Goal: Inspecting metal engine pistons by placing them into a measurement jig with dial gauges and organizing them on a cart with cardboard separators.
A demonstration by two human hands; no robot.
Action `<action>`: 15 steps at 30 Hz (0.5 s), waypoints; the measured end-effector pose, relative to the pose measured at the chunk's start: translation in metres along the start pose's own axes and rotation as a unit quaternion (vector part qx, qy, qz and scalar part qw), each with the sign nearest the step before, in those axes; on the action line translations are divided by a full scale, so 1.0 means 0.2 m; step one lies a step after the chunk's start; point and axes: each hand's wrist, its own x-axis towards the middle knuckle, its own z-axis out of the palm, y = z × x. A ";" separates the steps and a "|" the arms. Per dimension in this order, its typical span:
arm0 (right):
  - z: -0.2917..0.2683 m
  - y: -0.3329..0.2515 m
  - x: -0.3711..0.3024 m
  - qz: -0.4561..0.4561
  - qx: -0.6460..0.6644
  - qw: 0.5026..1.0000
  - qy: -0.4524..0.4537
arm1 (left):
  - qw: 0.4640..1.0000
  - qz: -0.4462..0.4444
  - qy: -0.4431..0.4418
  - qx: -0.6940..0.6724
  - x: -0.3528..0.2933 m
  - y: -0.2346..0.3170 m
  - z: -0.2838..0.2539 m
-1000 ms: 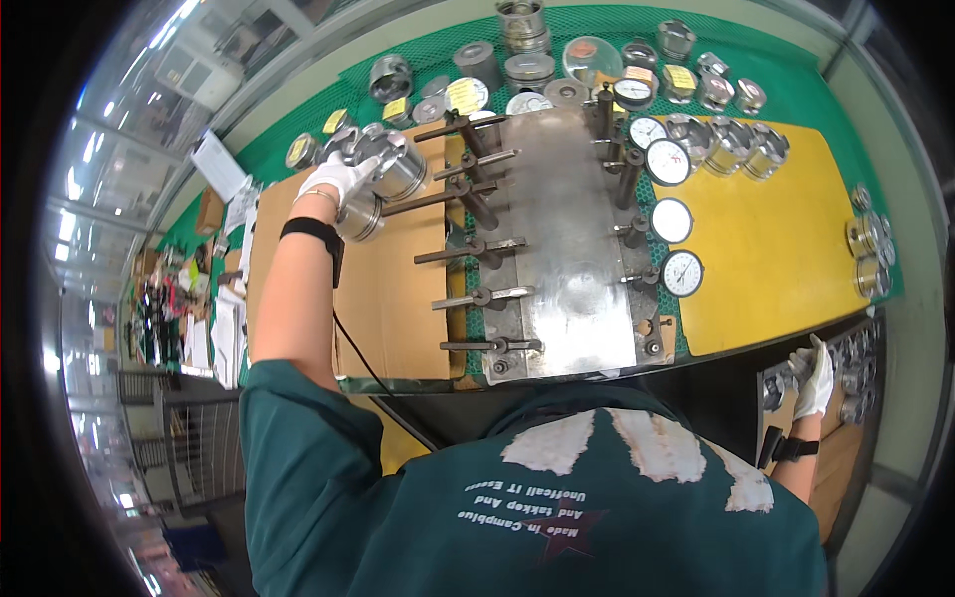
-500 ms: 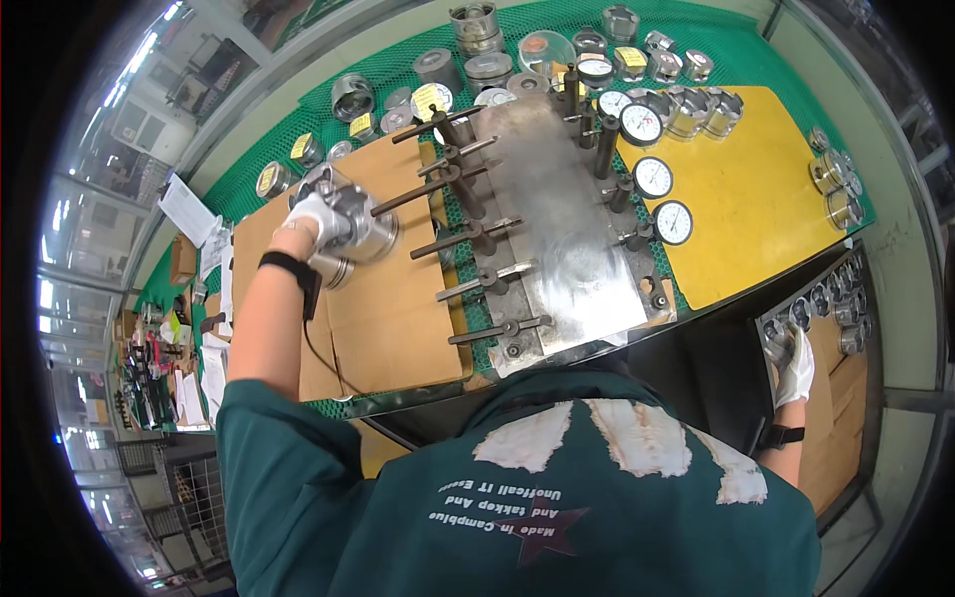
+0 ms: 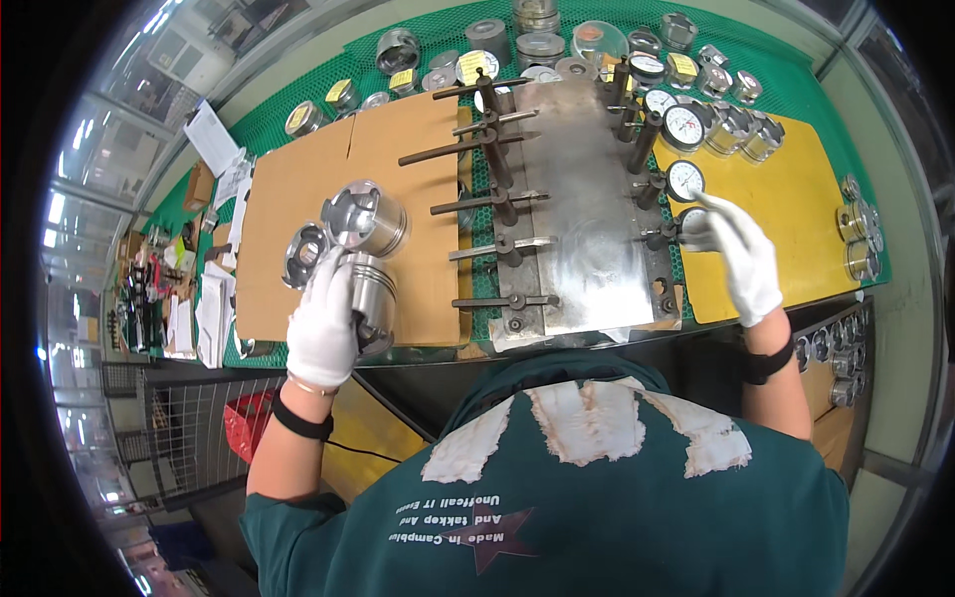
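Observation:
My left hand (image 3: 323, 333), in a white glove, is wrapped against the side of a metal piston (image 3: 376, 291) near the front edge of the brown cardboard (image 3: 298, 189). Two more pistons are beside it: a larger one (image 3: 373, 221) just beyond and a tilted one (image 3: 304, 255) by my fingertips. My right hand (image 3: 744, 261), also gloved, is raised with fingers stretched out and nothing visible in it. Its fingertips are by the dial gauges (image 3: 685, 181) along the right side of a steel plate (image 3: 587, 199); the lowest dial is partly hidden.
Black clamp posts with rods (image 3: 494, 159) flank the steel plate. Several pistons (image 3: 487, 42) stand along the back on green mesh. A yellow sheet (image 3: 766, 219) lies to the right with pistons (image 3: 761, 137) on it. More pistons (image 3: 846, 358) sit in a lower tray at right.
My left hand has come nearer, and the pistons beside it now stand closer to the cardboard's front. My right hand has left the lower right tray and risen to the dial gauges.

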 end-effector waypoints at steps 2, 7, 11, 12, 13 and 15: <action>0.17 -0.19 0.05 -0.005 -0.040 0.993 -0.115 | 0.994 0.023 0.096 -0.053 -0.06 0.03 -0.05; 0.49 -0.33 0.06 -0.093 0.011 0.921 -0.378 | 0.831 0.009 0.276 -0.483 0.14 0.46 -0.03; 0.47 -0.28 0.02 -0.147 0.104 0.916 -0.359 | 0.657 -0.057 0.204 -0.724 0.25 0.77 0.07; 0.41 -0.26 0.01 -0.135 0.073 0.935 -0.319 | 0.711 -0.056 0.142 -0.686 0.26 0.78 0.10; 0.37 -0.22 0.01 -0.149 0.016 0.947 -0.285 | 0.762 -0.053 0.082 -0.640 0.25 0.76 0.12; 0.28 -0.21 0.01 -0.173 -0.160 0.945 -0.229 | 0.839 -0.062 0.025 -0.541 0.20 0.76 0.15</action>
